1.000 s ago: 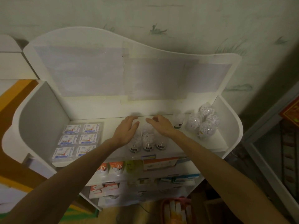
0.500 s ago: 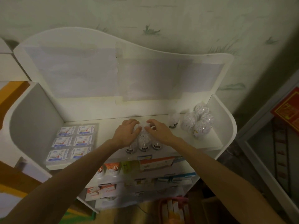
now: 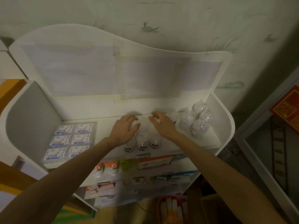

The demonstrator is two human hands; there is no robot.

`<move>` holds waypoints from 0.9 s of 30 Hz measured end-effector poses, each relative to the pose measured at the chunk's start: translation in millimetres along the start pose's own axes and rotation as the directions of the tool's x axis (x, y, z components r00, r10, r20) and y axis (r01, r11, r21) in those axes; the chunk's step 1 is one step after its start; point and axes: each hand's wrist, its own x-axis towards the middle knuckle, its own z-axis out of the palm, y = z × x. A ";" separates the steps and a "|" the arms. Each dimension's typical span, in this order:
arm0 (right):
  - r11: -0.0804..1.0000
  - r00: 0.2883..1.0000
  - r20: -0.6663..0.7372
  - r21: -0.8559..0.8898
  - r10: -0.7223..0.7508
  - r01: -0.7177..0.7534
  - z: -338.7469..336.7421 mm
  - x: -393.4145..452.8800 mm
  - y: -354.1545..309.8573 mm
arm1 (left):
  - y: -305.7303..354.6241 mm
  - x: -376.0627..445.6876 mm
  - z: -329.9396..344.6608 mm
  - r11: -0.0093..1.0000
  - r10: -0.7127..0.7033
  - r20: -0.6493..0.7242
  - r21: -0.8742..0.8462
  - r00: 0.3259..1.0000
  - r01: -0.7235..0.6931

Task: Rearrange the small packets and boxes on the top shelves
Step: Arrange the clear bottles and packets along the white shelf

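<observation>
On the white top shelf (image 3: 210, 139), a cluster of clear round packets (image 3: 142, 141) with dark labels stands near the front edge, in the middle. My left hand (image 3: 123, 130) lies over the cluster's left side, fingers curved and apart. My right hand (image 3: 162, 125) hovers over its right side, fingers spread, gripping nothing that I can see. Both hands hide the cluster's rear packets. One more clear packet (image 3: 174, 116) stands just behind my right hand. A pile of the same round packets (image 3: 196, 122) sits at the shelf's right end. Flat blue-and-white packets (image 3: 71, 139) lie in rows at the left.
Lower shelves hold orange and white boxes (image 3: 154, 162) and small cartons (image 3: 108, 167). The shelf unit has raised side walls (image 3: 32, 113) and a tall back panel. A pink basket (image 3: 171, 206) stands on the floor below. A metal-framed rack (image 3: 278, 143) is at the right.
My hands were pressed together on the middle cluster half a second ago; now they have parted slightly and the fingers have spread. The view has shifted a little.
</observation>
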 end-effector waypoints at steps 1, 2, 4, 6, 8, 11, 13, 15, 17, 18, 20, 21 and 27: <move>0.999 0.996 -0.090 -0.031 -0.017 0.015 -8.7 2.6 3.7 | -0.6 1.1 -2.2 1.000 0.009 0.001 0.008 1.000 -0.009; 0.996 0.986 -0.164 -0.084 -0.039 0.025 -18.0 6.2 10.2 | -1.1 2.6 -4.2 1.000 0.012 0.001 0.015 1.000 -0.012; 0.966 0.970 -0.226 -0.255 -0.095 0.036 -38.8 13.4 24.6 | -0.3 6.1 -7.0 1.000 0.016 0.000 0.023 1.000 -0.016; 0.876 0.986 -0.137 -0.481 -0.101 0.023 -56.8 19.0 39.0 | 3.0 9.8 -8.2 0.999 0.025 0.001 0.026 1.000 -0.025; 0.806 1.000 0.004 -0.592 -0.007 0.007 -66.4 22.2 49.0 | 6.7 12.6 -7.8 0.999 0.029 0.020 0.029 0.999 -0.030; 0.761 0.995 0.101 -0.647 0.019 0.051 -68.6 21.2 54.4 | 10.1 15.0 -5.3 0.998 0.044 0.057 0.044 0.997 -0.047; 0.716 0.992 0.121 -0.688 -0.048 0.119 -67.2 19.4 55.1 | 11.6 16.1 -4.0 0.997 0.058 0.088 0.054 0.994 -0.063; 0.709 0.993 0.108 -0.696 -0.054 0.114 -67.5 18.3 51.2 | 12.7 16.7 -3.1 0.996 0.055 0.112 0.064 0.992 -0.062; 0.712 0.996 0.083 -0.698 -0.027 0.077 -68.6 19.7 46.9 | 13.2 16.7 -2.0 0.996 0.036 0.121 0.074 0.992 -0.046; 0.723 0.997 0.070 -0.688 -0.020 0.063 -68.6 20.3 44.5 | 12.9 16.6 -0.9 0.996 0.026 0.126 0.077 0.992 -0.036; 0.801 1.000 0.029 -0.598 -0.010 0.025 -66.8 20.3 37.5 | 12.0 14.8 1.7 0.997 0.007 0.141 0.075 0.990 -0.018; 0.863 1.000 -0.001 -0.506 0.010 -0.009 -65.2 19.9 32.3 | 11.8 13.1 3.3 0.997 -0.002 0.147 0.080 0.989 -0.010; 0.960 0.990 -0.013 -0.246 0.139 -0.138 -40.4 23.7 2.1 | 12.6 7.9 9.5 0.995 -0.017 0.142 0.102 0.990 0.002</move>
